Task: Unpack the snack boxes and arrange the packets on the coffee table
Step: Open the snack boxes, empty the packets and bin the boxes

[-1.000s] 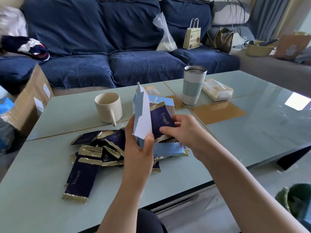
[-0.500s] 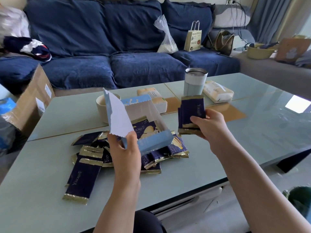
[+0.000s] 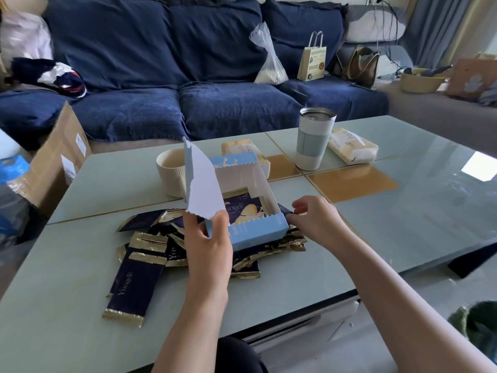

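My left hand (image 3: pixel 209 249) grips the near left corner of a light-blue snack box (image 3: pixel 258 232), held low over the coffee table (image 3: pixel 403 224) with its torn white lid flap (image 3: pixel 201 189) standing up. Dark blue and gold packets (image 3: pixel 242 208) still lie inside it. Several matching packets form a loose pile (image 3: pixel 145 254) on the table under and left of the box. My right hand (image 3: pixel 317 219) is just right of the box, fingertips pinching a dark packet (image 3: pixel 285 210) at the pile's right edge.
A ribbed cream mug (image 3: pixel 169 173) stands behind the box, a lidded tumbler (image 3: pixel 313 141) farther right, with two tissue packs (image 3: pixel 352 146) beside it. A cardboard carton (image 3: pixel 59 157) sits at the table's left end. A blue sofa (image 3: pixel 236 109) lies behind, a dark bin (image 3: pixel 476 324) at lower right.
My right hand, which had lifted packets out of the box, has come down to the pile on the box's right side. The box has tipped flatter and lower.
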The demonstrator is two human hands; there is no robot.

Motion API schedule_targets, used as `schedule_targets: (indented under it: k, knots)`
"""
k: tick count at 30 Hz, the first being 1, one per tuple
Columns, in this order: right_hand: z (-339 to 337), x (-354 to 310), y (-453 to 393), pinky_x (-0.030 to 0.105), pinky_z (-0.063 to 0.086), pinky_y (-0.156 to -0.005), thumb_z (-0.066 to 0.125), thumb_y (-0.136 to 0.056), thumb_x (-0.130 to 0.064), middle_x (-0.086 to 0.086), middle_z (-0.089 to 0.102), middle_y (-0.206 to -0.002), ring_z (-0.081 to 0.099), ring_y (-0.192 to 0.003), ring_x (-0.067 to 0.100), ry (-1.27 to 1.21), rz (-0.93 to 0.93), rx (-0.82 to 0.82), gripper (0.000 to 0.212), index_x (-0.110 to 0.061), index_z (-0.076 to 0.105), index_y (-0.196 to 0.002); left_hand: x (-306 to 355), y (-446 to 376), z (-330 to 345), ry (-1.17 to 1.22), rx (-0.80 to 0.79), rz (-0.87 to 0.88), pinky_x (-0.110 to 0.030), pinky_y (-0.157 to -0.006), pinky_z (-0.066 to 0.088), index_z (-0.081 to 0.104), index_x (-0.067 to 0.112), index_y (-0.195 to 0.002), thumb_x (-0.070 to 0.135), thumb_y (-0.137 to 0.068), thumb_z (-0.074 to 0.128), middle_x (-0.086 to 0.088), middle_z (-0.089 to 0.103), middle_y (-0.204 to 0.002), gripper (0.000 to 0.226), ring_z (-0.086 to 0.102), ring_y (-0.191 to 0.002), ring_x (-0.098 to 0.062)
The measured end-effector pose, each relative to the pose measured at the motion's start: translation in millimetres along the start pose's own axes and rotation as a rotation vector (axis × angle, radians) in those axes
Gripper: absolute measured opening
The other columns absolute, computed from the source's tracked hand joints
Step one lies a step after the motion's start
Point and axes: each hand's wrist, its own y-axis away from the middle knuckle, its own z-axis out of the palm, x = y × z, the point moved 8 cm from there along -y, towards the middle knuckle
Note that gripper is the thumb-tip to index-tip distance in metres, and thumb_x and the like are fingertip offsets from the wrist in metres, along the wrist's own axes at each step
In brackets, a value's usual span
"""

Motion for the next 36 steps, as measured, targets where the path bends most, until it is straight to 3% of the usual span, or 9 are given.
schedule_targets:
  k: [5, 7, 9, 11, 15, 19, 23, 26, 36]
  knots:
    - [-36.3, -46.0, 24.3, 0.022, 0.036, -0.083, 0.057, -0.092, -0.018, -0.005, 0.067, -0.110, 0.056, -0.104, 0.015, -0.083, -0.262, 0.283, 0.023, -0.014, 0.065, -0.113, 0.3, 1.4, 9.8, -0.047, -0.108, 0.041, -0.020, -0.064, 0.044, 0.049, 0.018, -0.118, 0.019, -0.090, 0.054, 0.003, 0.051, -0.084, 0.028, 0.047, -0.064, 0.000]
    - [-44.4, -67.0, 40.4, 0.021, 0.042, -0.082, 0.058, -0.090, -0.013, -0.008, 0.069, -0.103, 0.059, -0.096, 0.011, -0.101, -0.407, 0.367, 0.020, -0.015, 0.066, -0.108, 0.3, 3.9, 14.3, -0.058, -0.156, 0.054, -0.013, -0.059, 0.041, 0.048, 0.015, -0.125, 0.019, -0.090, 0.053, 0.003, 0.048, -0.082, 0.036, 0.046, -0.062, 0.001]
    - [-35.9, -79.2, 46.8, 0.024, 0.048, -0.081, 0.059, -0.089, -0.013, -0.006, 0.071, -0.102, 0.063, -0.095, 0.012, -0.060, -0.514, 0.318, 0.021, -0.014, 0.065, -0.109, 4.6, 7.8, 18.4, -0.082, -0.197, 0.092, -0.006, -0.053, 0.037, 0.048, 0.011, -0.129, 0.014, -0.091, 0.052, 0.003, 0.047, -0.078, 0.039, 0.046, -0.059, 0.002]
    - [-20.0, -81.1, 45.4, 0.030, 0.048, -0.083, 0.061, -0.089, -0.020, -0.002, 0.068, -0.111, 0.061, -0.102, 0.017, 0.013, -0.540, 0.203, 0.028, -0.014, 0.062, -0.117, 9.8, 11.8, 23.1, -0.116, -0.251, 0.138, -0.004, -0.059, 0.039, 0.048, 0.013, -0.134, 0.008, -0.093, 0.053, -0.002, 0.059, -0.092, 0.042, 0.054, -0.068, 0.005]
    - [-4.0, -76.1, 40.7, 0.030, 0.045, -0.081, 0.064, -0.086, -0.032, 0.000, 0.061, -0.113, 0.056, -0.102, 0.020, 0.083, -0.568, 0.057, 0.039, -0.015, 0.055, -0.120, 18.4, 19.1, 31.0, -0.179, -0.333, 0.245, -0.001, -0.071, 0.041, 0.045, 0.017, -0.141, 0.022, -0.090, 0.056, 0.019, 0.060, -0.116, 0.053, 0.057, -0.096, 0.015]
    - [3.3, -72.2, 39.7, 0.033, 0.048, -0.078, 0.064, -0.084, -0.038, -0.002, 0.063, -0.102, 0.058, -0.095, 0.019, 0.085, -0.565, -0.050, 0.035, -0.017, 0.056, -0.111, 17.0, 19.3, 29.9, -0.188, -0.329, 0.264, -0.001, -0.071, 0.040, 0.044, 0.018, -0.141, 0.024, -0.086, 0.055, 0.022, 0.060, -0.114, 0.057, 0.057, -0.097, 0.015]
    - [3.2, -68.6, 38.2, 0.017, 0.033, -0.057, 0.063, -0.084, -0.049, -0.012, 0.054, -0.083, 0.048, -0.080, 0.013, 0.148, -0.525, -0.080, 0.034, -0.018, 0.056, -0.097, 17.0, 20.4, 30.5, -0.192, -0.341, 0.266, -0.002, -0.070, 0.042, 0.045, 0.020, -0.141, 0.026, -0.083, 0.054, 0.032, 0.061, -0.105, 0.059, 0.058, -0.096, 0.014]
    - [2.0, -66.6, 38.3, 0.011, 0.036, -0.060, 0.066, -0.082, -0.050, -0.014, 0.051, -0.075, 0.047, -0.069, 0.003, 0.110, -0.494, -0.129, 0.035, -0.018, 0.053, -0.088, 19.5, 22.2, 30.9, -0.198, -0.340, 0.281, -0.001, -0.071, 0.041, 0.045, 0.020, -0.141, 0.027, -0.083, 0.053, 0.029, 0.060, -0.107, 0.059, 0.057, -0.097, 0.015]
    - [4.7, -65.2, 43.7, 0.022, 0.028, -0.054, 0.068, -0.084, -0.043, -0.006, 0.050, -0.073, 0.041, -0.062, 0.008, 0.059, -0.447, -0.257, 0.034, -0.023, 0.042, -0.075, 18.5, 18.9, 27.7, -0.215, -0.322, 0.278, -0.002, -0.070, 0.041, 0.043, 0.025, -0.142, 0.029, -0.083, 0.054, 0.016, 0.059, -0.120, 0.061, 0.055, -0.099, 0.014]
